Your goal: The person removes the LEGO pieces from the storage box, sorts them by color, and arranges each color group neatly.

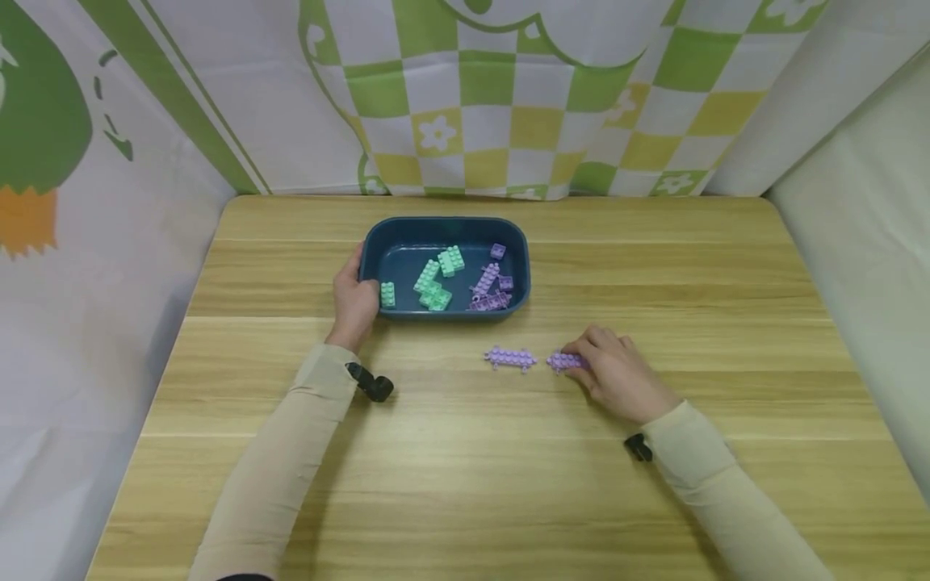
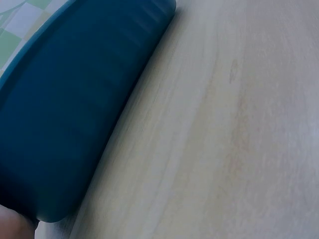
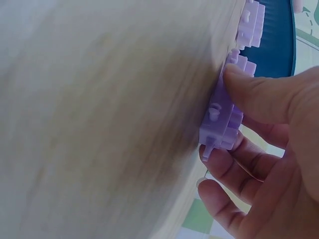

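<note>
My left hand (image 1: 354, 303) grips the left end of a dark blue plastic bin (image 1: 454, 315), its thumb near the front left corner. The left wrist view shows mostly the bin's side wall (image 2: 75, 99). On the table, my right hand (image 1: 617, 375) pinches a purple building block (image 3: 219, 112) with studs on top and small pegs on its sides, between thumb and fingers. A second long purple block (image 1: 511, 357) lies just left of it, in line with it and a small gap apart.
Inside the bin are several mint green blocks (image 1: 428, 276) on the left and middle, and several purple blocks (image 1: 485, 279) on the right. The bin stands toward the back of the wooden table (image 1: 465, 484). A checkered curtain (image 1: 487, 89) hangs behind the table.
</note>
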`<move>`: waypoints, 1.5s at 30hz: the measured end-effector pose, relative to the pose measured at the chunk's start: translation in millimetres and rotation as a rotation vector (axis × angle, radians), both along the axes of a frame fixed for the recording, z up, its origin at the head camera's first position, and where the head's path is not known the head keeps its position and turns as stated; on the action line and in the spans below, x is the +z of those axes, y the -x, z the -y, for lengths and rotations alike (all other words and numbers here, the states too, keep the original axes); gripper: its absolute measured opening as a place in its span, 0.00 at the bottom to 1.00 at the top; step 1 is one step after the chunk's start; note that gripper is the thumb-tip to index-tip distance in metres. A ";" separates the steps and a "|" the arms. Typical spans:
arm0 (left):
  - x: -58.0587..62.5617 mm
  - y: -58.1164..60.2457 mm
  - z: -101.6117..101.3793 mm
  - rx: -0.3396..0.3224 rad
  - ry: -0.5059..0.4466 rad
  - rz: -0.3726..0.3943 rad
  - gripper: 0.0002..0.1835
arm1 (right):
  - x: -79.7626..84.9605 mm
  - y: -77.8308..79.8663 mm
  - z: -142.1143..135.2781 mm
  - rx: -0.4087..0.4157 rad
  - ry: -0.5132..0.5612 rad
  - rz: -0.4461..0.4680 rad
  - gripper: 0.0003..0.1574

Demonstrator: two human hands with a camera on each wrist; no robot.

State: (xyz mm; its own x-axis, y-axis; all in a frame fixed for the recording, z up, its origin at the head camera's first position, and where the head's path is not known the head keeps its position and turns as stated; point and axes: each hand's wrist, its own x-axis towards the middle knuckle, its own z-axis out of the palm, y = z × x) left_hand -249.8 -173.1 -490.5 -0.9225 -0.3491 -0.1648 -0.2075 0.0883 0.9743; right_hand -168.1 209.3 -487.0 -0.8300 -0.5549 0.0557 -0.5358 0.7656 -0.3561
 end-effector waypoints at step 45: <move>0.3 -1.0 1.6 -0.014 0.070 0.015 0.40 | 62.8 99.6 113.6 0.027 -0.087 -0.067 0.22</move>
State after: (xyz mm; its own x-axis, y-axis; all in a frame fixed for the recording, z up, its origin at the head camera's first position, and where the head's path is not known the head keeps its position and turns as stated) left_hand -248.8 -174.8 -490.2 -0.9250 -0.3473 -0.1542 -0.2201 0.1587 0.9625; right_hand -267.7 95.6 -424.2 -0.8107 -0.5823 0.0608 -0.5770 0.7771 -0.2513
